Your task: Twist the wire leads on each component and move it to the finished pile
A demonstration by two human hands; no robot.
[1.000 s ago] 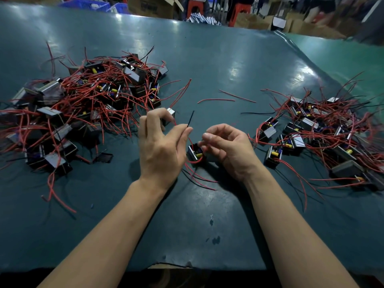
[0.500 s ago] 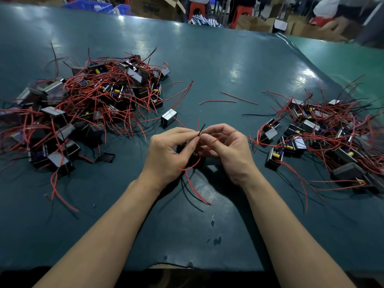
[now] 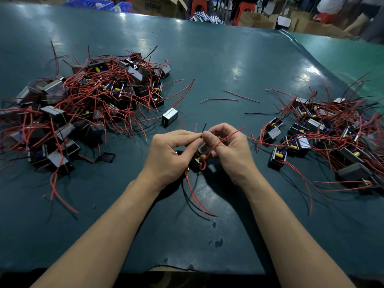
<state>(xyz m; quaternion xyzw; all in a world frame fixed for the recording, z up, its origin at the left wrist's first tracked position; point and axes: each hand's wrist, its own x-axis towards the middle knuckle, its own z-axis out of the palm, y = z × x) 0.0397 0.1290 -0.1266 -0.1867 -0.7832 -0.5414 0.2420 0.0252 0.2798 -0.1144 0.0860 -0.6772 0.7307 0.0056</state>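
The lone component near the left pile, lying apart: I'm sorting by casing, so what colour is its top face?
Silver-grey metal, seen in the head view.

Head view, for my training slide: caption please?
Both hands pinch wire leads between two component piles.

We are seeing only a small dark part of the component (image 3: pixel 195 163), because the left hand (image 3: pixel 169 155) and the right hand (image 3: pixel 226 151) are covering most of it. Left of the component, the big pile (image 3: pixel 87 104) is running past the picture's edge. Right of it, the smaller pile (image 3: pixel 324 132) is also being cut off. Far behind the component, the boxes (image 3: pixel 158 5) and stools (image 3: pixel 243 7) are blurring.
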